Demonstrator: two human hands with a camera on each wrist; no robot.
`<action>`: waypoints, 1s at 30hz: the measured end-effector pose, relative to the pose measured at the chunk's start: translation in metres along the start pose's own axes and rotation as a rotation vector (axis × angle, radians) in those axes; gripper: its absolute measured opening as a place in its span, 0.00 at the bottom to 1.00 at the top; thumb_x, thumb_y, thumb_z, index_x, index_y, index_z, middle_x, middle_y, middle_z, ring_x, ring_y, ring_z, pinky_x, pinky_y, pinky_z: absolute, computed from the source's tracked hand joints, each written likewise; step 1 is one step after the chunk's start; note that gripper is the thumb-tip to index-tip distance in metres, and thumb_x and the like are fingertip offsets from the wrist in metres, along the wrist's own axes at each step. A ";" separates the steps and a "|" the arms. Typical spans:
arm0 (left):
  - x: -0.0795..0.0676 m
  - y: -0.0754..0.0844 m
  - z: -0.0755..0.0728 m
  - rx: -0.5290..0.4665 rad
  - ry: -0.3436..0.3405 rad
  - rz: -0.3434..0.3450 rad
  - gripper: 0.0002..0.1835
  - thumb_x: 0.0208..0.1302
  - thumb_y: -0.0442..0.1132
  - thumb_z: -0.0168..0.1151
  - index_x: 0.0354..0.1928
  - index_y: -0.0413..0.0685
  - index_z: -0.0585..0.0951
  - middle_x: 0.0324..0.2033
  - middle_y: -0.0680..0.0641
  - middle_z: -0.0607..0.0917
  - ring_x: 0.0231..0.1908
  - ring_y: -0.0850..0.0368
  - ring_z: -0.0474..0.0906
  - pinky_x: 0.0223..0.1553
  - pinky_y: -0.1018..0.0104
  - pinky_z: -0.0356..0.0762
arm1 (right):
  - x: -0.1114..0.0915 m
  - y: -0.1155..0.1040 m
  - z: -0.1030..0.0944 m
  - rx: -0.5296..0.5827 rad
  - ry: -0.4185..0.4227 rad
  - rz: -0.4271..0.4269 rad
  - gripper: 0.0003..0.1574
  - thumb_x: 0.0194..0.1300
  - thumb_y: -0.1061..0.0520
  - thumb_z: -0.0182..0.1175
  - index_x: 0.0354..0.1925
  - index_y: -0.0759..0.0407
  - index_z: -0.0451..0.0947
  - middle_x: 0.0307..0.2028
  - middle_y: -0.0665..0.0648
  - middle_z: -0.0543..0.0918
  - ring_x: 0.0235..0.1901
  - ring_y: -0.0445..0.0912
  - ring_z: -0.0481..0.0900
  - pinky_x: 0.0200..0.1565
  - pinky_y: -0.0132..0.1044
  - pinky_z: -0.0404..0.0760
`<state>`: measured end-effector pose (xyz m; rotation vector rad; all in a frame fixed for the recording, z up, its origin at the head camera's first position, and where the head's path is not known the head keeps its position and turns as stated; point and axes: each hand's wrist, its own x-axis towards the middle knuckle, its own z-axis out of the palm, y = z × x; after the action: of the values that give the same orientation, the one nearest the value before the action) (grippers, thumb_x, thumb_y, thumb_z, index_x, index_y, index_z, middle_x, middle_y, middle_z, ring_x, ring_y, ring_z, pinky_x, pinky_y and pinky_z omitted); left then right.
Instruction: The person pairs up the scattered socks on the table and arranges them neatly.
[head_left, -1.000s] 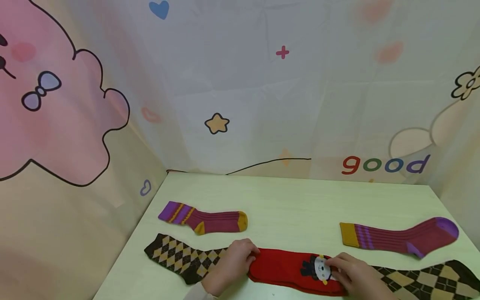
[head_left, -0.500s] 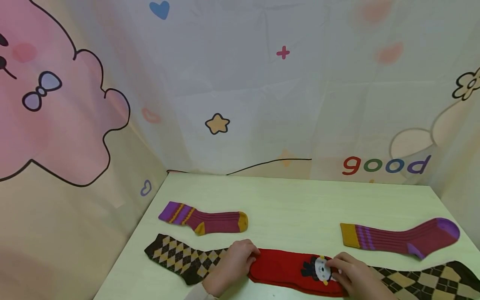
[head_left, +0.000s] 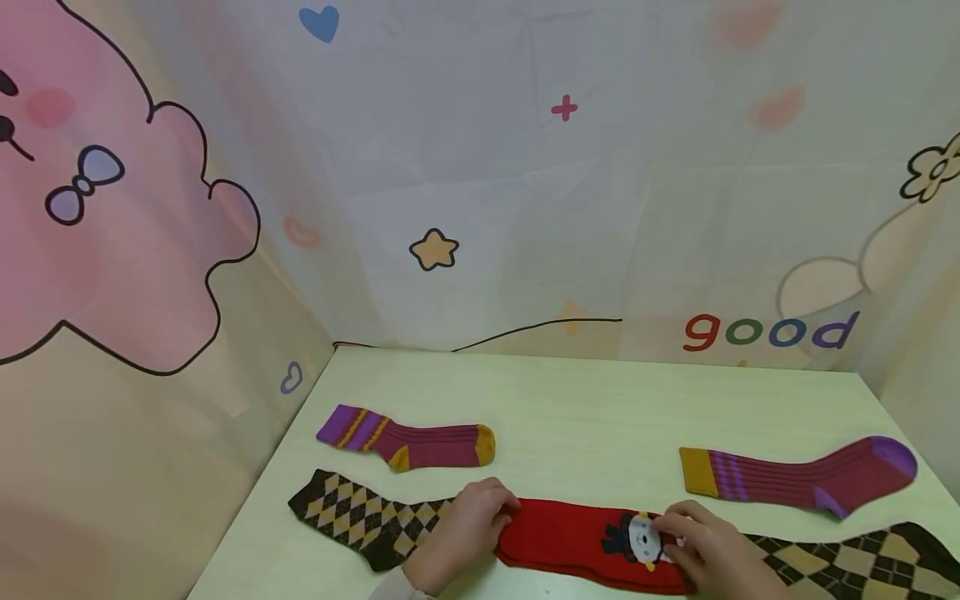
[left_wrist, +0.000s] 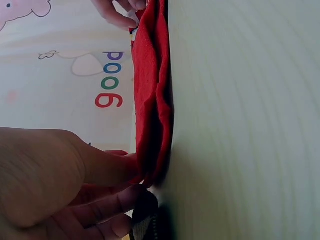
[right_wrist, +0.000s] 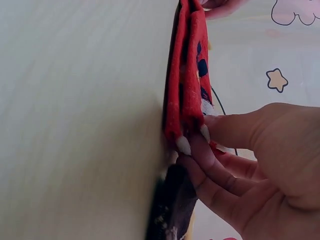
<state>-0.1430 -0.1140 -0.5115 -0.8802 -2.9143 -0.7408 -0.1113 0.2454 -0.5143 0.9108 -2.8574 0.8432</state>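
Head view: practically no change over the last second; both hands and all socks sit where they were, so the work likely stands at a steady hold. Stacked pair of red knit socks with a black-and-white animal face (head_left: 555, 537) lies flat, lower centre of frame, on the pale wooden bench (head_left: 592, 417). Left hand (head_left: 468, 529) pinches the pair's left end, fingers bent; right hand (head_left: 712, 550) pinches the right end by the face, thumb on top. Dark-and-tan argyle knit sock (head_left: 352, 508) lower left, larger argyle sock (head_left: 862, 562) lower right.
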 end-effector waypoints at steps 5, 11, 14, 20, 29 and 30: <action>-0.001 0.001 -0.002 0.056 0.064 0.031 0.11 0.62 0.33 0.73 0.47 0.46 0.88 0.44 0.51 0.84 0.44 0.62 0.80 0.47 0.70 0.81 | 0.001 0.003 -0.003 -0.014 0.057 -0.057 0.17 0.58 0.64 0.74 0.46 0.56 0.85 0.46 0.55 0.77 0.30 0.29 0.68 0.29 0.28 0.75; -0.002 0.003 -0.003 0.041 0.072 0.064 0.18 0.66 0.41 0.72 0.56 0.46 0.85 0.57 0.48 0.83 0.57 0.55 0.78 0.58 0.62 0.79 | 0.003 0.003 -0.003 -0.170 0.257 -0.204 0.29 0.46 0.62 0.81 0.48 0.51 0.85 0.48 0.53 0.80 0.40 0.39 0.75 0.34 0.34 0.80; -0.004 0.003 -0.002 0.008 0.048 0.091 0.22 0.68 0.46 0.70 0.61 0.48 0.83 0.63 0.46 0.80 0.62 0.53 0.76 0.59 0.60 0.78 | 0.003 0.001 -0.002 -0.205 0.325 -0.260 0.35 0.43 0.61 0.83 0.52 0.50 0.85 0.49 0.52 0.81 0.46 0.43 0.75 0.39 0.36 0.82; -0.006 0.001 0.004 -0.045 0.014 0.165 0.24 0.69 0.49 0.69 0.64 0.50 0.81 0.66 0.46 0.78 0.64 0.53 0.74 0.60 0.60 0.78 | 0.001 -0.005 0.005 -0.180 0.316 -0.308 0.35 0.48 0.56 0.82 0.56 0.49 0.83 0.52 0.51 0.80 0.49 0.43 0.74 0.44 0.29 0.81; -0.005 0.003 0.011 -0.024 -0.028 0.217 0.19 0.70 0.48 0.68 0.58 0.50 0.85 0.59 0.51 0.82 0.59 0.60 0.76 0.58 0.68 0.77 | 0.006 0.002 0.021 -0.188 0.430 -0.501 0.24 0.73 0.36 0.58 0.50 0.51 0.86 0.47 0.52 0.83 0.44 0.45 0.78 0.48 0.27 0.73; -0.005 0.004 0.011 -0.021 -0.032 0.216 0.19 0.70 0.48 0.68 0.58 0.50 0.85 0.58 0.52 0.82 0.58 0.61 0.76 0.58 0.69 0.77 | 0.007 0.002 0.022 -0.200 0.438 -0.503 0.24 0.74 0.35 0.57 0.49 0.50 0.86 0.47 0.51 0.83 0.43 0.44 0.78 0.46 0.28 0.74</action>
<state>-0.1355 -0.1088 -0.5204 -1.1949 -2.7814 -0.7478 -0.1150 0.2324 -0.5329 1.1694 -2.1555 0.5927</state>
